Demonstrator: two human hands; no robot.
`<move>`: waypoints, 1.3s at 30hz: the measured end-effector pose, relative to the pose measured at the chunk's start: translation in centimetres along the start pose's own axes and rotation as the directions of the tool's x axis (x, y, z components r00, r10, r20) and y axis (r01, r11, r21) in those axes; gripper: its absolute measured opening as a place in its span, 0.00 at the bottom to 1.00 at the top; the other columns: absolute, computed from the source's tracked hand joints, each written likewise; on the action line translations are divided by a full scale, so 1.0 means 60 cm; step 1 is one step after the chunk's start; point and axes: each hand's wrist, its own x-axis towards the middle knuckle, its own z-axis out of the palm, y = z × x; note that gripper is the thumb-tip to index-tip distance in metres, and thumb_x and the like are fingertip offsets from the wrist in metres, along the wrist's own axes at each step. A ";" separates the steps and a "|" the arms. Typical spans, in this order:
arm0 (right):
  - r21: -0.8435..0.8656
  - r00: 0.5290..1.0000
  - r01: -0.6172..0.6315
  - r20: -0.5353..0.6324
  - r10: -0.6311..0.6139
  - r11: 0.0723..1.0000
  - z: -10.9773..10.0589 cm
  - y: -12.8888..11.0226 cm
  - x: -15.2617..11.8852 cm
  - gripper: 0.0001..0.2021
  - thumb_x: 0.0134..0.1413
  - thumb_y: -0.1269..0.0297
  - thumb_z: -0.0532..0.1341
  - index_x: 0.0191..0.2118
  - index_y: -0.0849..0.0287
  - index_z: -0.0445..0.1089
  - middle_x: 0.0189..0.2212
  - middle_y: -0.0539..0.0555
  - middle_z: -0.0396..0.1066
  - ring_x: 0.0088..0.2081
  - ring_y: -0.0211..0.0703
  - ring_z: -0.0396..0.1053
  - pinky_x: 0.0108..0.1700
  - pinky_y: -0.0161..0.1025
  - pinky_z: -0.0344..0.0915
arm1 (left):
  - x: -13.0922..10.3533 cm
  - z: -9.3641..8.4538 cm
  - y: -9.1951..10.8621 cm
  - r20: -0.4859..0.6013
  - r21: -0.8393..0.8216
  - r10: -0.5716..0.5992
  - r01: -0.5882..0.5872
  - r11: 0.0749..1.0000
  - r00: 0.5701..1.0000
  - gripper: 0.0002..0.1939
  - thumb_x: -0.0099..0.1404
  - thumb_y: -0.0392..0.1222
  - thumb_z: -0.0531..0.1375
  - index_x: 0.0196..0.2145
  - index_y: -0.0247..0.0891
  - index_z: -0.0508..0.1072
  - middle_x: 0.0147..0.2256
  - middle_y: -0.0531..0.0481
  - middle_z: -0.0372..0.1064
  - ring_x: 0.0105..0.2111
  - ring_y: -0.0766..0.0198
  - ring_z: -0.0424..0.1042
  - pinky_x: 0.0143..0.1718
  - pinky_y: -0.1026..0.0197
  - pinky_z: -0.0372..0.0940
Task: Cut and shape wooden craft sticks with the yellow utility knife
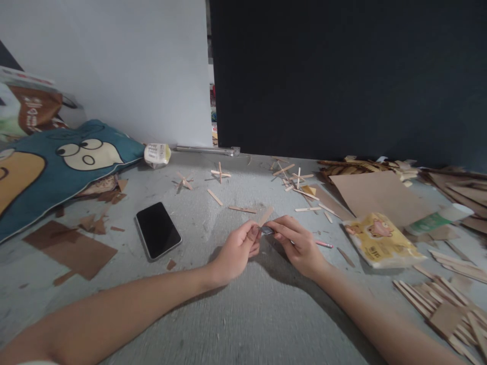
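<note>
The wooden stick (267, 216) is flat, narrow and pale tan, with its visible end tilting up and to the right; its lower end is hidden by fingers. It is to the right of the phone (158, 231), the landmark here. The left hand (236, 249) has its thumb and fingers closed on the stick. The right hand (299, 244) meets it, fingers pinched together on a small dark grey tool (267, 230) that lies against the stick's lower part; its exact shape is too small to tell.

Beyond the phone, to its right, are two loose sticks (242, 209) and crossed stick pieces (220, 174). Farther right of the phone, past the right hand, are a red pencil (324, 244), a yellow packet (382, 241) and a stick pile (451, 312). Left of the phone lies brown cardboard (70, 248), and beyond that is a blue cushion (81, 157) with cartoon eyes.
</note>
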 end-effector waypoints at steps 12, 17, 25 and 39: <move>-0.133 0.998 0.040 0.044 -0.034 0.990 -0.001 0.000 -0.001 0.15 0.76 0.65 0.52 0.57 0.55 0.72 0.40 0.58 0.75 0.40 0.47 0.73 0.43 0.44 0.71 | 0.005 -0.004 -0.009 0.027 -0.075 -0.013 0.015 0.997 1.000 0.27 0.70 0.69 0.56 0.34 0.41 0.61 0.24 0.63 0.45 0.20 0.71 0.45 0.22 0.65 0.45; -0.186 0.998 0.009 0.057 0.001 0.983 0.001 0.007 -0.003 0.17 0.76 0.64 0.50 0.58 0.53 0.73 0.39 0.58 0.75 0.39 0.47 0.74 0.41 0.43 0.73 | 0.016 -0.012 -0.015 0.075 -0.175 -0.023 0.036 0.984 0.997 0.25 0.70 0.65 0.60 0.33 0.41 0.60 0.23 0.63 0.47 0.20 0.72 0.46 0.22 0.65 0.46; -0.217 0.997 -0.018 0.063 0.033 0.976 0.000 0.012 -0.008 0.17 0.74 0.68 0.50 0.58 0.52 0.72 0.39 0.57 0.74 0.39 0.48 0.75 0.42 0.43 0.73 | 0.023 -0.021 -0.009 0.143 -0.177 -0.073 0.098 0.979 0.987 0.25 0.70 0.64 0.61 0.33 0.40 0.61 0.21 0.63 0.49 0.18 0.73 0.47 0.22 0.65 0.44; -0.574 0.973 0.159 0.227 -0.030 0.803 0.007 0.002 -0.004 0.13 0.57 0.82 0.52 0.42 0.57 0.65 0.33 0.57 0.68 0.34 0.52 0.65 0.36 0.43 0.61 | 0.025 -0.023 -0.013 0.136 -0.159 -0.071 0.092 0.983 0.988 0.28 0.65 0.68 0.64 0.31 0.41 0.60 0.22 0.63 0.48 0.20 0.73 0.45 0.22 0.65 0.43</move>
